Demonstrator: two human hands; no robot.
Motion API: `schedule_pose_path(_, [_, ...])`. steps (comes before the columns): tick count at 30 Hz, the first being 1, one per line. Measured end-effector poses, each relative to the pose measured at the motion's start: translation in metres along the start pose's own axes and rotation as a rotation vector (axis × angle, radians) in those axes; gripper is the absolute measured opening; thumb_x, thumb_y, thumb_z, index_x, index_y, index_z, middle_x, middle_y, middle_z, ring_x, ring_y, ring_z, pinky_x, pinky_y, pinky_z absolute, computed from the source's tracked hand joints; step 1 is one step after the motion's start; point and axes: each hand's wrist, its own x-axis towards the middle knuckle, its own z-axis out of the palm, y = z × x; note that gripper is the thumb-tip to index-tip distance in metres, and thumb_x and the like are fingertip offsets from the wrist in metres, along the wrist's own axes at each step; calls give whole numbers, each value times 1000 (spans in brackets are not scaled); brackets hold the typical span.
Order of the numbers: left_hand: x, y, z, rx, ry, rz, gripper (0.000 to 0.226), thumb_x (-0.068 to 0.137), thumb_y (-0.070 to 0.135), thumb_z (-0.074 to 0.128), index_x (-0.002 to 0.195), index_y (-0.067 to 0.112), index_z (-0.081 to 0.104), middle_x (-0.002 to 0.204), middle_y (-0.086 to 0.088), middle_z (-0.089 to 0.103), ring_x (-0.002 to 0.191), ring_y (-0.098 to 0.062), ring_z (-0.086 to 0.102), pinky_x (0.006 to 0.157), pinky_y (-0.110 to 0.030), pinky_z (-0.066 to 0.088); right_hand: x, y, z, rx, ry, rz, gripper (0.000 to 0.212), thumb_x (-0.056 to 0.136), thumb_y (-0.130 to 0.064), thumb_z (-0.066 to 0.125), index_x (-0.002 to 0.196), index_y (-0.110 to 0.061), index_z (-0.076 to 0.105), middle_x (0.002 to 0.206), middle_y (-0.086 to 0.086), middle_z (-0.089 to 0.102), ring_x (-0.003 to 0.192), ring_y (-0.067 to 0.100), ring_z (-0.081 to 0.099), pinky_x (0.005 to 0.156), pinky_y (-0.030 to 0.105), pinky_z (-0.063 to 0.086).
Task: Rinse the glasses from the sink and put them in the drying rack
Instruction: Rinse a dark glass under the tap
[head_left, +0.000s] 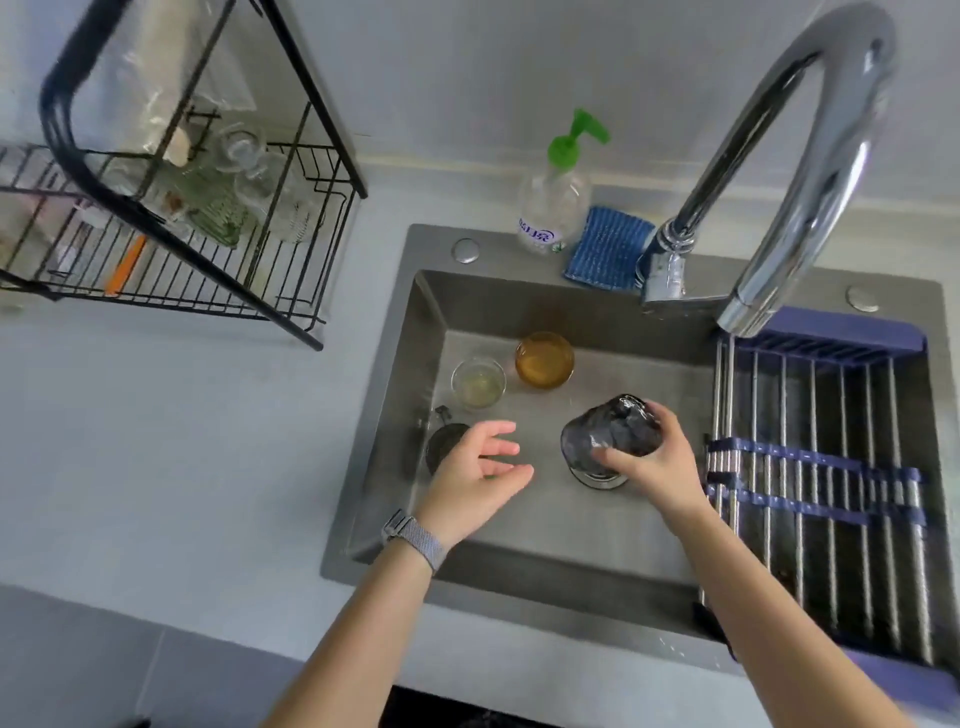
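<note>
Glasses sit in the sink (400, 364) at the centre of the frame: an amber glass (544, 360) upright on the basin floor toward the back, a clear glass (478, 383) just beside it to the left, also upright, and a dark glass (445, 451) lower left, partly hidden behind the left hand (475, 480). A fourth, smoky glass (610, 434) is tilted on its side above the drain (597, 477), gripped by the right hand (657, 467), whose fingers curl over its top and whose thumb presses its near side. The left hand hovers over the basin with fingers relaxed and spread, holding nothing; a woven watch band (415, 535) wraps its wrist.

A chrome faucet (810, 156) arches across the upper right, its spout ending above a roll-up drainer (831, 467) of metal rods and blue straps that covers the right part of the sink. On the sink's back rim stand a soap bottle (553, 202) with a green pump and, just to its right, a blue sponge (608, 249).

The black wire rack (291, 291) stands on the counter (182, 441) in the upper left, well apart from the sink. Several clear glasses (241, 150) already rest in it, along with a green ribbed piece (218, 213) and an orange item (127, 265) lying on the wires; the blur keeps me from telling more.
</note>
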Motion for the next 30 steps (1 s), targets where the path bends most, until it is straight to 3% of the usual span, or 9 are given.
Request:
schedule_pose_path(3, [1,10,11,137,-81,98,46,92,25,66,134,29,48,130,11,52,113,-6,51,98,-23,44,-40,-10,-5,196,-132,-14,91,45,-37,87,130,-24,55,121,-4,66,113,13,63,92,29,50])
schedule_pose_path(7, [-8,21,21,-296,-142,-178,22,95,44,57,109,28,62,122,-2,66,106,-15,61,90,-38,51,-79,-26,3,452,-196,26,80,54,-42,78,129,-25,58,123,4,67,111,22,66,79,33,56])
schedule_pose_path(12, [-24,22,13,-456,-447,-217,62,77,56,63,125,16,63,117,-11,71,102,-28,69,79,-44,58,-104,-34,20,520,-120,77,82,59,-54,76,124,-6,58,118,14,68,111,31,66,80,37,57])
schedule_pose_path(15, [-32,25,6,-412,-402,-201,62,74,59,64,120,17,66,111,-10,73,99,-27,70,76,-42,59,-114,-42,29,558,-131,93,93,61,-60,78,126,1,56,120,19,68,113,31,65,97,45,52])
schedule_pose_path(17, [-36,24,4,-433,-356,-216,58,80,58,63,118,15,67,111,-12,73,97,-28,69,70,-39,59,-119,-47,36,615,-131,124,80,70,-58,77,125,-3,60,117,15,70,111,28,67,103,46,49])
schedule_pose_path(20, [-42,22,4,-514,-275,-234,49,85,53,64,113,13,69,108,-14,73,96,-27,68,70,-38,57,-124,-54,49,705,-137,161,63,76,-52,69,121,-8,66,117,14,71,112,29,67,107,49,44])
schedule_pose_path(24, [-47,24,5,-592,-206,-180,31,91,42,63,106,16,71,99,-9,76,99,-29,70,83,-49,58,-125,-58,62,828,-143,203,62,80,-54,65,125,-11,64,121,11,70,115,29,65,107,50,44])
schedule_pose_path(26, [-49,23,7,-553,-174,-133,29,92,40,62,107,18,70,94,-3,77,91,-22,73,80,-47,60,-123,-58,65,802,-143,272,72,72,-62,70,127,-17,63,123,5,69,117,27,64,104,50,48])
schedule_pose_path(30, [-47,19,4,-424,-122,-96,56,76,51,75,114,13,59,103,-10,73,87,-23,74,68,-42,61,-118,-55,64,772,-230,334,77,71,-68,71,130,-20,62,125,4,68,119,26,63,105,55,45])
